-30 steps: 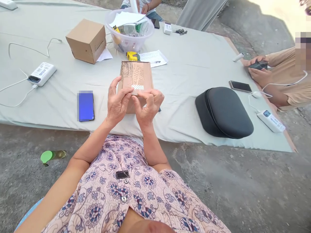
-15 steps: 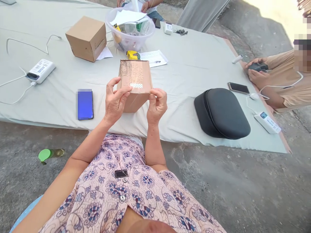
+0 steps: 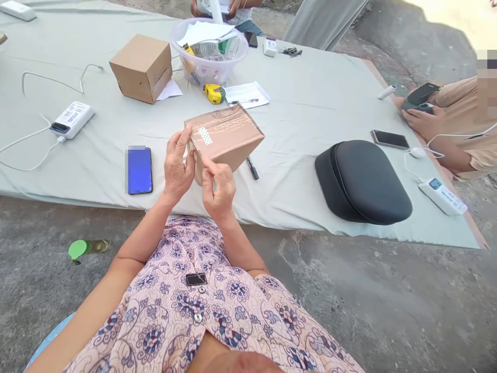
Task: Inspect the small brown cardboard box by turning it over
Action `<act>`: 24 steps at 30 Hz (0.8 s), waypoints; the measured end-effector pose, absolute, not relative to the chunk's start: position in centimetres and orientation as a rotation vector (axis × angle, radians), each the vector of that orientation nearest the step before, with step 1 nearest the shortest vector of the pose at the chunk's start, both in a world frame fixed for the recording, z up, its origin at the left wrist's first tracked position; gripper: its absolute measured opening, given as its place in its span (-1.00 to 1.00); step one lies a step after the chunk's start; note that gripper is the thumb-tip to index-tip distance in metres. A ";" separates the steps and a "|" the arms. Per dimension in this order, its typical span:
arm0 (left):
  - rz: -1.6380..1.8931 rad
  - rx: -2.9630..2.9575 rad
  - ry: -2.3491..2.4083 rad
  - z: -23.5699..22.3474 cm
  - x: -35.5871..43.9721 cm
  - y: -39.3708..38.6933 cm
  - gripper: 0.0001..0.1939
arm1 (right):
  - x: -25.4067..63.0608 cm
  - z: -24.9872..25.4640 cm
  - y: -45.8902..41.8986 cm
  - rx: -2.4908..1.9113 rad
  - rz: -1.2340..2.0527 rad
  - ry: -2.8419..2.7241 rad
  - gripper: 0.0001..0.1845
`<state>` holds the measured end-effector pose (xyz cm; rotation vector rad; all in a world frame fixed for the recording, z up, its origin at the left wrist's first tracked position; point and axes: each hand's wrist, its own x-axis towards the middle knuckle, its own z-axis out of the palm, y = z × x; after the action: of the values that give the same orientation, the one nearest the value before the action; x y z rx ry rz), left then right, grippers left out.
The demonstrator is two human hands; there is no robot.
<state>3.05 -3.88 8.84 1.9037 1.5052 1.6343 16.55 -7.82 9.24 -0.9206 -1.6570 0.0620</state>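
Note:
A small brown cardboard box [image 3: 229, 132] is turned at an angle in front of me. Clear, wrinkled tape runs over its top, and a white dotted label [image 3: 205, 135] sits near its left edge. My left hand [image 3: 179, 163] grips the box's left side, fingers bent at the upper edge. At the near corner, my right hand [image 3: 219, 189] pinches the edge between thumb and curled index finger. Whether a bit of tape is between those fingertips, I cannot tell. A black marker pen [image 3: 252, 168] lies on the cloth just right of the box.
A second cardboard box [image 3: 142, 67], a filled plastic basin [image 3: 209, 65] and a yellow tape measure [image 3: 214, 94] lie beyond. A phone [image 3: 140, 171] and power bank [image 3: 72, 120] are left, a black case [image 3: 363, 181] right. Another person's hands [image 3: 421, 116] hold a dark object.
The box has turned, its label swinging toward the left. My right hand has moved left from the right corner to the near corner. The marker pen has come into view.

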 end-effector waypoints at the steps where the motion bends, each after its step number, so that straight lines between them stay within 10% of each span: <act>1: 1.583 1.934 1.475 8.8 3.1 -4.1 -0.47 | 16.3 9.3 -7.9 -0.938 0.076 -1.683 -0.63; 11: 1.615 2.197 1.260 7.8 4.5 -4.3 -0.46 | 18.7 10.7 -6.9 -1.015 -0.029 -1.552 -0.71; 24: 1.564 2.096 1.144 7.9 4.1 -4.4 -0.47 | 23.7 8.8 -2.0 -1.240 0.093 -1.396 -0.28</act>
<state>4.06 -4.36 7.95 2.0963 1.1444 1.5639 23.74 -2.02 8.82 -1.2401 -1.3960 0.0929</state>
